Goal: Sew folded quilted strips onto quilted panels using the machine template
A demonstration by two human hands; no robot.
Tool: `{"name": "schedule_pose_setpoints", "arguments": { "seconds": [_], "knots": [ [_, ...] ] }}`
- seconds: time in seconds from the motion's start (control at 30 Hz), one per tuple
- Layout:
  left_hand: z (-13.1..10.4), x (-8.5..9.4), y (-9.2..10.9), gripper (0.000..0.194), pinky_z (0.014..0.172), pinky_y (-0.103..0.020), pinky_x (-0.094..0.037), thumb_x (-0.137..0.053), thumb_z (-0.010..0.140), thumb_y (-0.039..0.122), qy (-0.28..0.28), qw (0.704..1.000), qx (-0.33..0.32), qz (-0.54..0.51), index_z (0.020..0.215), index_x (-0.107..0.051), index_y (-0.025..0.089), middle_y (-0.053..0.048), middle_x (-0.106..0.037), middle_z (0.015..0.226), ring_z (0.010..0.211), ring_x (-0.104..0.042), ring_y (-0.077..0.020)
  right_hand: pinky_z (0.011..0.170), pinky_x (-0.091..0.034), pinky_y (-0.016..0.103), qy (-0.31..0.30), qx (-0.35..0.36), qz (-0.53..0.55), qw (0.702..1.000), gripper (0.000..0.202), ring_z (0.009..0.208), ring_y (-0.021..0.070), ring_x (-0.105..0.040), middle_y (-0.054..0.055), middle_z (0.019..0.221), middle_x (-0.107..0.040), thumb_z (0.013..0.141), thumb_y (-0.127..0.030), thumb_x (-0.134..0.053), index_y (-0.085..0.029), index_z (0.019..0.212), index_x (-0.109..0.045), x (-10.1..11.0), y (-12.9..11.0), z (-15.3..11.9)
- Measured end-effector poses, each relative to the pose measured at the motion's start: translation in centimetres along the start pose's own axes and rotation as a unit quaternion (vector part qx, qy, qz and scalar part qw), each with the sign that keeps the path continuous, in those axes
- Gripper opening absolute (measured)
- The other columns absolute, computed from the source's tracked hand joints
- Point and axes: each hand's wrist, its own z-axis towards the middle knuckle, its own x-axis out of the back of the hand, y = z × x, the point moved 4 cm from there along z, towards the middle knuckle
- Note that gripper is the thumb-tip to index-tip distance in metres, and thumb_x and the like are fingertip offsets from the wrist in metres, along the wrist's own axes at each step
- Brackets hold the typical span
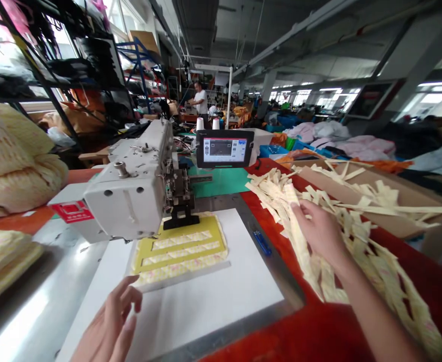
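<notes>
My right hand [317, 229] pinches the end of a pale yellow fabric strip [298, 236] over a heap of similar strips [360, 234] at the right. At the lower left, my left hand [111, 322] hangs over the white sheet [209, 296] with its fingers apart and nothing in them. Just beyond its fingertips lies a yellow slotted template [183, 236], with patterned quilted fabric [179, 268] showing in the slots and along the near edge. The black clamp [181, 221] of the sewing machine [130, 196] rests at the template's far edge.
A control screen [223, 151] stands behind the machine. Blue snips [261, 243] lie right of the white sheet. Folded yellow fabric [4, 259] is at the left, and a cardboard box [337, 193] at the right. A person [200, 99] stands in the background.
</notes>
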Motion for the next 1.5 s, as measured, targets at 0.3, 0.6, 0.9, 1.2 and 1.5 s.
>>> {"name": "schedule_pose_setpoints", "arguments": {
  "seconds": [0.3,0.6,0.9,1.2,1.5],
  "knots": [
    [4.3,-4.9,8.0,0.039,0.085,-0.034,-0.058,-0.07,0.091,0.052,-0.035,0.912,0.089,-0.399,0.111,-0.069,0.018,-0.01,-0.073,0.102,0.088,-0.069,-0.0212,0.064,-0.053,0.025,-0.473,-0.07,0.521,0.707,0.033,0.079,0.0183,-0.066,0.001,0.082,-0.067,0.088,-0.053,-0.072,-0.02,0.091,-0.065,-10.2,-17.8,-13.8],
    [2.9,-6.0,5.8,0.043,0.07,-0.027,-0.051,-0.07,0.088,0.057,-0.028,0.901,0.139,-0.41,0.082,-0.073,0.015,-0.003,-0.068,0.074,0.069,-0.061,-0.0159,0.079,-0.059,0.032,-0.375,-0.02,0.511,0.774,0.031,0.087,0.0217,-0.071,0.006,0.093,-0.074,0.088,-0.05,-0.073,-0.021,0.094,-0.067,-14.2,-17.3,-14.7],
    [3.0,-6.0,5.4,0.036,0.074,-0.028,-0.052,-0.078,0.084,0.05,0.017,0.887,0.128,-0.443,0.094,-0.07,0.016,-0.004,-0.07,0.081,0.076,-0.063,-0.017,0.076,-0.056,0.03,-0.39,-0.1,0.565,0.72,0.03,0.083,0.0198,-0.068,0.003,0.087,-0.072,0.081,-0.047,-0.08,-0.02,0.09,-0.069,-15.2,-17.4,-15.2],
    [2.6,-5.5,5.6,0.031,0.075,-0.027,-0.05,-0.078,0.084,0.045,-0.003,0.885,0.138,-0.446,0.087,-0.071,0.016,-0.003,-0.068,0.082,0.078,-0.063,-0.0166,0.071,-0.051,0.025,-0.363,-0.056,0.568,0.737,0.015,0.077,0.0152,-0.062,-0.001,0.08,-0.064,0.088,-0.033,-0.072,-0.021,0.082,-0.066,-14.5,-17.6,-15.4],
    [2.4,-5.4,5.6,0.028,0.081,-0.025,-0.053,-0.082,0.082,0.041,0.014,0.879,0.152,-0.452,0.087,-0.074,0.015,-0.004,-0.073,0.086,0.084,-0.067,-0.0167,0.073,-0.053,0.024,-0.306,0.036,0.542,0.782,0.014,0.082,0.0168,-0.067,0.002,0.086,-0.067,0.097,-0.032,-0.063,-0.023,0.088,-0.069,-13.8,-17.4,-15.5]
  ]
}}
